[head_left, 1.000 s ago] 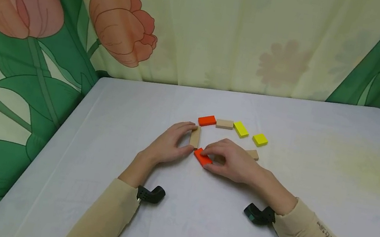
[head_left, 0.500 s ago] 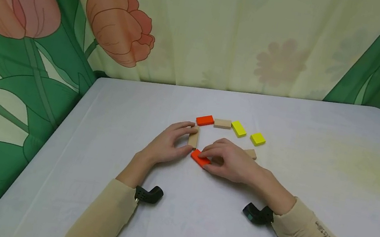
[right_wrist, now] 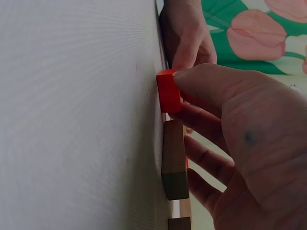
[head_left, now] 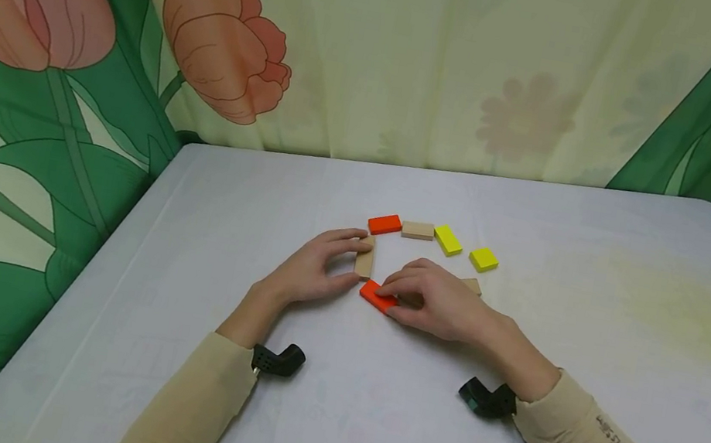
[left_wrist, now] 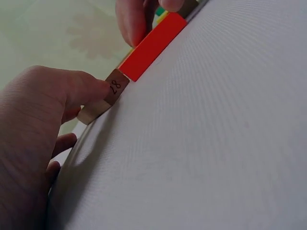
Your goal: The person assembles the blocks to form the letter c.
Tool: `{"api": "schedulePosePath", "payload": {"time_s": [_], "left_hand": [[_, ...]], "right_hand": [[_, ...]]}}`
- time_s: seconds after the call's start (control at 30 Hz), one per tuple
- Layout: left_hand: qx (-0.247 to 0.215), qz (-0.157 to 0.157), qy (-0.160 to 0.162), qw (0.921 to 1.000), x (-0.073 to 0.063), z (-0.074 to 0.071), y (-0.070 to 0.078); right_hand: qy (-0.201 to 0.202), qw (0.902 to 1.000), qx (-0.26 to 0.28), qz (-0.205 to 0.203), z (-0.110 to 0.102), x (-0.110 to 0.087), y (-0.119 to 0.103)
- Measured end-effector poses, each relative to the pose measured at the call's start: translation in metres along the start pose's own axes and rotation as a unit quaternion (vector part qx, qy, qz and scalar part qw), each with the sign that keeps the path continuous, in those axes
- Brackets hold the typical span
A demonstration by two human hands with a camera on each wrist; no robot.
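On the white-covered table, my left hand [head_left: 318,268] pinches a plain wooden block [head_left: 364,264] lengthwise, thumb at its near end and fingers at the far end. A dark "28" mark shows on that block's end [left_wrist: 114,87] in the left wrist view. My right hand [head_left: 441,302] pinches a red block [head_left: 376,298] between thumb and fingers. The red block lies slantwise, its left end close by the near end of the left wooden block. Another wooden block [right_wrist: 173,153] lies beneath the right hand's other fingers, mostly hidden in the head view.
Behind the hands, a second red block [head_left: 385,224], a wooden block [head_left: 417,230] and two yellow blocks [head_left: 448,241] form a curved row. One more wooden block [head_left: 473,286] shows past the right hand. A printed curtain [head_left: 390,55] hangs behind the table's far edge.
The red block in my right hand has turned slightly, its left end shifting nearer to me. My left hand stays on its wooden block, and the other blocks have kept their places.
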State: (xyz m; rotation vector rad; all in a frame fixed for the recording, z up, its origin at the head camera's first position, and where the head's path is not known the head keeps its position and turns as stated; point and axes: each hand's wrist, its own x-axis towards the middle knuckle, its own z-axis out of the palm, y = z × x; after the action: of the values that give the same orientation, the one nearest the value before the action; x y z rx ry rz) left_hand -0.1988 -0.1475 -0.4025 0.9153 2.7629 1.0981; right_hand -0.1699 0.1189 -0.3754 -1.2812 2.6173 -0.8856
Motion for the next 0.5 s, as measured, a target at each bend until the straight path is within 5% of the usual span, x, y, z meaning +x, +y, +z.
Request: {"api": "schedulePosePath", "payload": {"time_s": [0.5], "left_hand": [[0.025,0.011,-0.005,0.9996,0.0005,0.0012,0.0003]], "right_hand": [[0.004,0.9995,-0.016,-0.025,0.0016,-0.0001,0.0009]]}}
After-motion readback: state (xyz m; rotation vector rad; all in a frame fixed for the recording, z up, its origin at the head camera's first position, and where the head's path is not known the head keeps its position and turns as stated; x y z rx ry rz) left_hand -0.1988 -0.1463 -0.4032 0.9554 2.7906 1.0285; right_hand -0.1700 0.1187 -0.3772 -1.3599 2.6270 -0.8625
